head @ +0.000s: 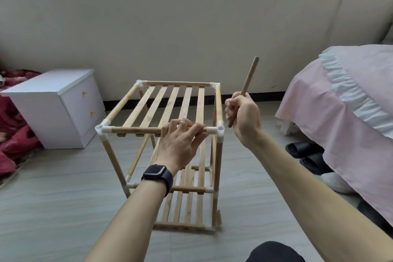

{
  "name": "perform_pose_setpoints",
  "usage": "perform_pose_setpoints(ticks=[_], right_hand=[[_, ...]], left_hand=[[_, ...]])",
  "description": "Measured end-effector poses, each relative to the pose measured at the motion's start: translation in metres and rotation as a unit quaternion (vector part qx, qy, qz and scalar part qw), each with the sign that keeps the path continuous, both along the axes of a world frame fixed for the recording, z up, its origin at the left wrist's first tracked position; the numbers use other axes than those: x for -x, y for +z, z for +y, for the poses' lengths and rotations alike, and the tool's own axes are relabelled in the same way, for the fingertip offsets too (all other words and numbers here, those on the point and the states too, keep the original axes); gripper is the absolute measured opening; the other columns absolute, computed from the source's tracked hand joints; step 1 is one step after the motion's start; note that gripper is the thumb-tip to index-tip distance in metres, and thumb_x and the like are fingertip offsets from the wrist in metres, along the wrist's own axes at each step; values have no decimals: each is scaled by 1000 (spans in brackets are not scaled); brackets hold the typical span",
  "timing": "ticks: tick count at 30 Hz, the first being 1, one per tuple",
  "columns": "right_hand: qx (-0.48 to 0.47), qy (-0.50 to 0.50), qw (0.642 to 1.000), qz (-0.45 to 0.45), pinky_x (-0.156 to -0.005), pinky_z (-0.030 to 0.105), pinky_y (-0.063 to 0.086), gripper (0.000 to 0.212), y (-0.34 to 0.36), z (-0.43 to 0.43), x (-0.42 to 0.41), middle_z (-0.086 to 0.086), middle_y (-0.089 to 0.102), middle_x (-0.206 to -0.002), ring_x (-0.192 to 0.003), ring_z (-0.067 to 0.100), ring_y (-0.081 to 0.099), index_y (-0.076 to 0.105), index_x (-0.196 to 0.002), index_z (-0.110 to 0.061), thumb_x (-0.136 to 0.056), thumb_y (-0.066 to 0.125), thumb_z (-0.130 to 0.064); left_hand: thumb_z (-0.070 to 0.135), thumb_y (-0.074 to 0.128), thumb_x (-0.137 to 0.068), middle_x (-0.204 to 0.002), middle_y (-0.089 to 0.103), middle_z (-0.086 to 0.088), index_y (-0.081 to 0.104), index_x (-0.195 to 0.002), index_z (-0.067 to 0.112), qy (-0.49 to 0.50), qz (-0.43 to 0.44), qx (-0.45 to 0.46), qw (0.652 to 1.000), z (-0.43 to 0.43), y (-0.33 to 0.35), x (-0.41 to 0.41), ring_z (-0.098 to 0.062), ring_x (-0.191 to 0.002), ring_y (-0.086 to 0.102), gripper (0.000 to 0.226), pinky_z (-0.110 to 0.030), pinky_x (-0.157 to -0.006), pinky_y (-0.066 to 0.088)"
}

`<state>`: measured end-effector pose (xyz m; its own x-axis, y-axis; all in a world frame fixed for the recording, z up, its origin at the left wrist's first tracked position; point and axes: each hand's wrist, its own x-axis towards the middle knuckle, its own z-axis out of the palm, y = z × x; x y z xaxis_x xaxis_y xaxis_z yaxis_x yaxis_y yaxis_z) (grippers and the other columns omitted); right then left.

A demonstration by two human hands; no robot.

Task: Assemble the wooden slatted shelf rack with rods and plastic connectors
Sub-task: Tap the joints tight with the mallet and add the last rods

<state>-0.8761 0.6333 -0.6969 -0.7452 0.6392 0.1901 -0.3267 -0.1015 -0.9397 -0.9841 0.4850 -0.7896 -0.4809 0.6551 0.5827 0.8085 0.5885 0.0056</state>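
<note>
Rack [170,102] stood upright on the floor [63,208], centre of view, a little out from the wall [191,27]. Three slatted tiers were visible: top, middle, bottom. White connectors sat at the corners, uprights running between them.

Left hand [180,140] was on the top tier's front rail [136,130], toward its right end. Fingers were curled over the rail from above, gripping it. Ring [182,122] on one finger, dark watch [157,174] on the wrist.

Right hand [242,117] was clenched around a loose rod [248,83], holding it near the lower end. The rod was tilted, top end leaning up and to the right. Its bottom end was in the air just beside the front-right connector [220,131], not touching it. That connector's top socket was open (no upright in it). Same for the front-left connector [102,130].

Top slats ran front to back, evenly spaced, ends tucked under the front rail.

Surroundings:
- White cabinet [51,100] left of the rack, near it, two small orange knobs on its front.
- Red blanket [12,134] bunched at the far left edge.
- Bed [350,102] with a pink ruffled cover on the right, well apart from the rack.
- Black slippers [306,151] on the floor at the bed's edge.
</note>
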Motion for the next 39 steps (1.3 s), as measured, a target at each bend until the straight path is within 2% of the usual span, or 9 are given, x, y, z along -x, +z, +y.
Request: perform_pose_setpoints(ticks=[7, 11, 15, 19, 22, 27, 36, 38, 39], right_hand=[[-56, 12, 996, -64, -44, 22, 29, 32, -38, 16, -3, -9, 37, -55, -47, 8, 31, 42, -72, -23, -102, 49, -31], [-70, 12, 978, -197, -46, 28, 26, 34, -119, 33, -18, -8, 38, -57, -47, 9, 32, 43, -69, -25, -101, 50, -33], [-90, 23, 921, -379, -49, 32, 27, 24, -216, 46, -26, -1, 42, -65, -50, 15, 34, 46, -79, -20, -97, 55, -33], [-116, 68, 866, -481, -46, 26, 29, 22, -297, 46, -29, 1, 48, -70, -54, 17, 39, 46, -82, -21, -97, 54, -35], [-95, 84, 839, -528, -50, 27, 31, 26, -349, 44, -32, 5, 58, -86, -70, 23, 47, 56, -96, -16, -101, 45, -40], [-50, 95, 825, -555, -57, 29, 35, 28, -416, 53, -44, 3, 66, -87, -71, 21, 51, 62, -98, -17, -105, 41, -35], [111, 30, 864, -490, -58, 26, 36, 17, -441, 82, -56, -9, 63, -79, -59, 7, 47, 65, -99, -24, -103, 49, -26], [134, 8, 878, -458, -52, 24, 31, 19, -428, 89, -57, -8, 55, -70, -51, 6, 41, 63, -91, -18, -101, 55, -32], [151, -15, 891, -428, -50, 25, 28, 26, -417, 93, -57, -6, 48, -64, -48, 7, 37, 58, -81, -17, -100, 59, -35]], left_hand=[[57, 27, -101, -128, 47, 2, 49, -133, 44, 7, -44, 6, 999, -19, 7, 22, -22, -122, 40, 41, -40, -105, 23], [44, 44, -101, -155, 14, -8, 23, -156, 34, 83, -8, -23, 996, -27, -14, 22, -33, -145, 24, 61, -57, -120, 15], [16, 64, -79, -136, 35, -10, 35, -135, 20, 13, 59, -122, 991, -28, -66, -6, -30, -119, 43, 62, -50, -93, 42], [15, 48, -87, -101, 59, -8, 51, -112, 17, -119, -69, 61, 989, -7, -137, -46, -30, -80, 60, 26, -39, -61, 50], [20, 43, -97, -125, 56, -2, 51, -133, 23, -75, -262, 233, 933, 25, -196, -66, -29, -99, 63, 38, -37, -64, 48], [20, 50, -100, -164, 19, 2, 27, -154, 20, 41, -447, 306, 839, 79, -288, -51, -26, -137, 43, 59, -43, -93, 53], [-3, 39, -96, -127, 52, -16, 40, -132, 14, 98, -341, 366, 860, 127, -392, -15, -33, -115, 49, 40, -35, -86, 46], [8, 38, -103, -124, 57, -14, 43, -133, 13, 89, -434, 307, 842, 131, -388, -13, -31, -107, 55, 30, -35, -82, 47], [16, 40, -106, -121, 60, -13, 44, -137, 13, 96, -554, 216, 798, 134, -377, -14, -28, -101, 60, 31, -33, -78, 48]])
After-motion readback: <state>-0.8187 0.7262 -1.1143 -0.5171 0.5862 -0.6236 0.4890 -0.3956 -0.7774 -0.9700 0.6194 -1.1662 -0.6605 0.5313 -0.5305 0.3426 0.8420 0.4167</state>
